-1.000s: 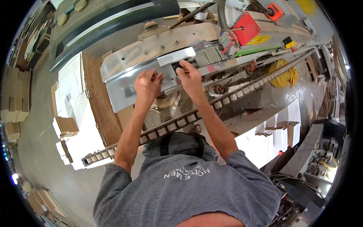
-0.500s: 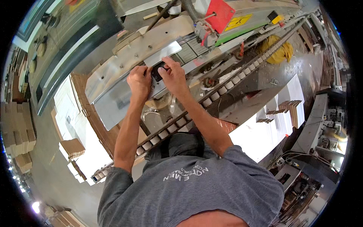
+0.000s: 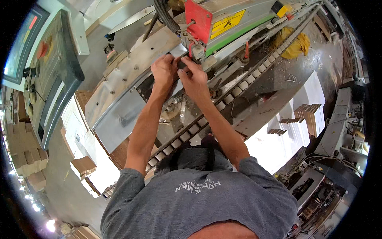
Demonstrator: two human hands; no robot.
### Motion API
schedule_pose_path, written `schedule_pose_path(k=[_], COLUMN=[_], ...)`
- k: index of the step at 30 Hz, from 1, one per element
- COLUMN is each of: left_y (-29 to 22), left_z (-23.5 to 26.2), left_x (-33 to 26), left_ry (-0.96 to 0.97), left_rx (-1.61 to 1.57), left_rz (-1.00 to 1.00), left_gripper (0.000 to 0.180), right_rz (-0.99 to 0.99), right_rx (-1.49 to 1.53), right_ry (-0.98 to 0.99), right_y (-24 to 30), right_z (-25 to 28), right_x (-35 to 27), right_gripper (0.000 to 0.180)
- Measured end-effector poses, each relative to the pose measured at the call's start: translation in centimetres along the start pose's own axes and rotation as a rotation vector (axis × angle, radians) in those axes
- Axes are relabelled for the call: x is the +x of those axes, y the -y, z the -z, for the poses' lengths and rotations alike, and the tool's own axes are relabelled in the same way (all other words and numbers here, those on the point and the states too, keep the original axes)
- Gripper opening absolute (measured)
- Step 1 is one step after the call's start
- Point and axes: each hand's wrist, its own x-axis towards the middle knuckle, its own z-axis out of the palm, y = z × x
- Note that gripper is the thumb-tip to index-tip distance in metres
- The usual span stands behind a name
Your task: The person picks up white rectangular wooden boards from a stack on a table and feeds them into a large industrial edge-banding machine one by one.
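Both my hands meet over the machine's metal bed, close below the red panel (image 3: 199,20). My left hand (image 3: 163,73) is closed, its thumb and fingers drawn together beside a shiny metal strip (image 3: 178,50). Just right of it, my right hand (image 3: 195,79) has its thumb and forefinger bent toward the left fingertips in a pinch. Something small and dark shows between the hands, but the fingers cover most of it. A smooth metal plate (image 3: 119,117) extends to the lower left, with a dark slot beside my left wrist.
A roller chain track (image 3: 236,91) runs diagonally between me and the bed. White panels with cardboard edges (image 3: 274,139) stand at right; more white sheets (image 3: 83,131) and brown cardboard stacks (image 3: 26,147) are at left. A control console (image 3: 59,79) juts in at upper left.
My hands have moved to the right along the bed, closer to the red panel and hose. The view has shifted, and the dark block between my hands is now mostly covered.
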Motion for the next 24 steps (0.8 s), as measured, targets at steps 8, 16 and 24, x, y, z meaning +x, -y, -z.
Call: schedule_pose_path(k=[8,16,24], left_y=[-2.9,-2.1,-6.7], left_z=[3.1,7.9,5.8], left_x=[-1.9,-14.0,-16.7], left_ry=[0.121,0.092,0.348], left_rx=[-0.132,-0.316,-0.31], left_rz=[0.074,0.078,0.089], left_gripper=[0.023,0.012,0.015], right_rz=[-0.211,-0.327,-0.512], right_rx=[-0.093,-0.806,-1.251], right_ry=[0.137,-0.239,0.034], right_y=[5.5,3.0,-6.1], right_z=[14.1,36.1,47.7], right_x=[-9.0,-18.4,-28.2], right_gripper=[0.031,0.036,0.063])
